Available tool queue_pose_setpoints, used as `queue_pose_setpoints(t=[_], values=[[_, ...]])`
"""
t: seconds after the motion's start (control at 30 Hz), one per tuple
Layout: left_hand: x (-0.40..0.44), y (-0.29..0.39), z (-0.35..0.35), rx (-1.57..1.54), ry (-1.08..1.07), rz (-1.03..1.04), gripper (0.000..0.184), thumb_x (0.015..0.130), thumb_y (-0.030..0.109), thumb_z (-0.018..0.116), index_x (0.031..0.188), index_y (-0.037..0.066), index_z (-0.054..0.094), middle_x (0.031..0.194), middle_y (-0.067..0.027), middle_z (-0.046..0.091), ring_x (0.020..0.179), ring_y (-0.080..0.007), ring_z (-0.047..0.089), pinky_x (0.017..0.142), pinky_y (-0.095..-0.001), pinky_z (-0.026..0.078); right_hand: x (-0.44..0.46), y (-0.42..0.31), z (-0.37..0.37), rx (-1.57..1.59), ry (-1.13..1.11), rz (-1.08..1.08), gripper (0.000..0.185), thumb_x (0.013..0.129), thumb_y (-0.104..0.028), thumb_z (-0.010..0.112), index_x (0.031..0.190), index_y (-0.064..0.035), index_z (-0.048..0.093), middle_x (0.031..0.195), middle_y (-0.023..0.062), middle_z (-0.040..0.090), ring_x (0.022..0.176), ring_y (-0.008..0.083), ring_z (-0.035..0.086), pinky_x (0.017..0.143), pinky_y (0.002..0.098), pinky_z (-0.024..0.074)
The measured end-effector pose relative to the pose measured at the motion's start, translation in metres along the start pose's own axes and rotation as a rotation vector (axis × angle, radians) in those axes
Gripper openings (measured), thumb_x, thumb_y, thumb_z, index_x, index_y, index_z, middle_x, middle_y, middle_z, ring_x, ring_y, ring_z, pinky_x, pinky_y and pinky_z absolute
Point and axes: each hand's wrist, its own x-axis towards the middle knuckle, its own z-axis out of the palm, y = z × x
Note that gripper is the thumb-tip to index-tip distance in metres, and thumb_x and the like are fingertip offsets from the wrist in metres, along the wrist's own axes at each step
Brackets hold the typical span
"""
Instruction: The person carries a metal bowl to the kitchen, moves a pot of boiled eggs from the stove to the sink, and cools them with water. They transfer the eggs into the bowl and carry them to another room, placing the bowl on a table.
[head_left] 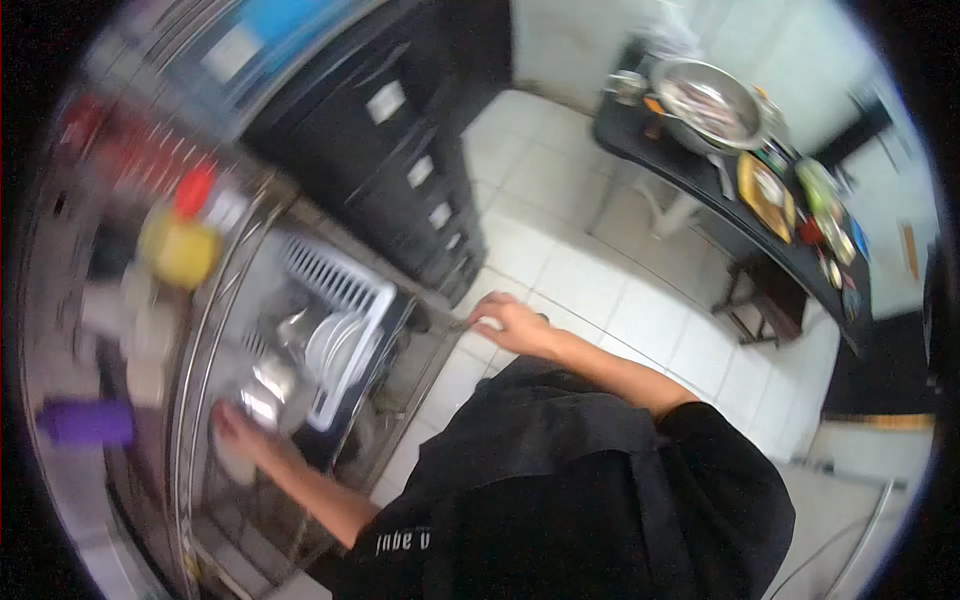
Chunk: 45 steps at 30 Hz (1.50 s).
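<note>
My left hand (238, 432) is at the wire rack on the left, by a shiny metal bowl (272, 395); motion blur hides its fingers, and a pale rounded thing (236, 464) is just below it. Over the floor in the middle, my right hand (503, 323) has its fingers curled round something small and whitish that I cannot make out. Beside the metal bowl, white plates (335, 345) stand upright in a white dish rack (372, 330).
Black drawers (370, 150) stand beyond the rack. A dark table (680, 175) at upper right bears a large metal bowl (712, 105) and a yellow tray (765, 197). Near it is a brown stool (765, 305). A yellow container (180, 245) with a red top is at left.
</note>
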Motion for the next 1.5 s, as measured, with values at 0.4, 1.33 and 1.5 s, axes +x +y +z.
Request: queue_pose_setpoints(t=[0.4,1.33,1.5], values=[[-0.154,0.118,0.268,-0.731,-1.147,0.251,0.064,0.075,0.062,0.060,0.085,0.000,0.045,0.053,0.0032,0.037,0.042,-0.0024,0.030,0.039,-0.0190,0.016,-0.078,0.028,-0.144,0.641,-0.036,0.482,0.069,0.094,-0.056,0.025,0.114,0.0020,0.056,0.107,0.0158,0.061,0.082,0.0245,0.065,0.069,0.0348,0.0526],[-0.986,0.368,0.651,-0.738,-2.632,0.092,0.045,0.093,0.029,0.048,0.128,0.002,0.036,0.104,-0.0116,0.053,0.068,-0.0122,0.054,0.065,-0.0255,0.045,-0.706,0.163,-0.567,0.762,2.182,0.230,0.049,0.086,-0.028,0.062,0.124,0.0004,0.048,0.107,0.0076,0.059,0.098,0.0134,0.055,0.087,0.0275,0.0440],[-1.179,0.447,0.588,-0.552,-3.054,0.492,0.053,0.094,0.035,0.044,0.132,-0.002,0.036,0.115,-0.0140,0.055,0.097,-0.0204,0.057,0.085,-0.0316,0.043,-0.830,0.154,-0.613,0.206,2.252,0.614,0.040,0.089,-0.027,0.060,0.118,0.0000,0.055,0.106,0.0073,0.060,0.097,0.0123,0.054,0.087,0.0273,0.0427]])
